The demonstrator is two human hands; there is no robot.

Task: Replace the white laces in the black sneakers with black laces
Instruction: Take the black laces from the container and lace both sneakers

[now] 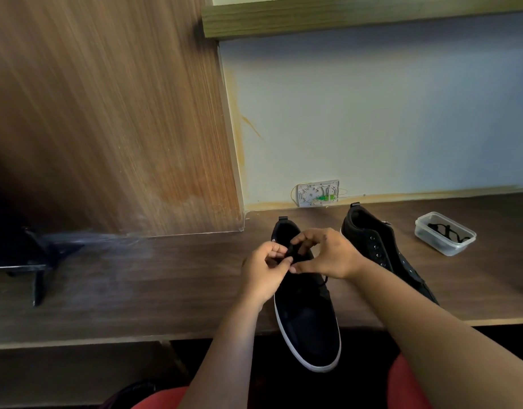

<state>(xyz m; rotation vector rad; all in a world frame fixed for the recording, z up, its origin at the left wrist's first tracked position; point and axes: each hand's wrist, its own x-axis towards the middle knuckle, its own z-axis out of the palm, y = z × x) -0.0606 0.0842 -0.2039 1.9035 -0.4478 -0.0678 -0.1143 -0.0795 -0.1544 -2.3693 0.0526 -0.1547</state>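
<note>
Toe of near sneaker (309, 320) overhanging surface (136, 290) front edge; bare room leftward. Left hand (263, 268) and right hand (325, 255) grips pinching black lace (292, 252) above its tongue. Second sneaker (378, 249) just right.

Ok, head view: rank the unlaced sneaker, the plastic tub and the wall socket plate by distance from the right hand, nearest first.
1. Unlaced sneaker: just right of the right hand, nearly touching the wrist.
2. Wall socket plate: behind the hand, at the base of the wall.
3. Plastic tub: far right on the desk, with a black lace inside.
</note>
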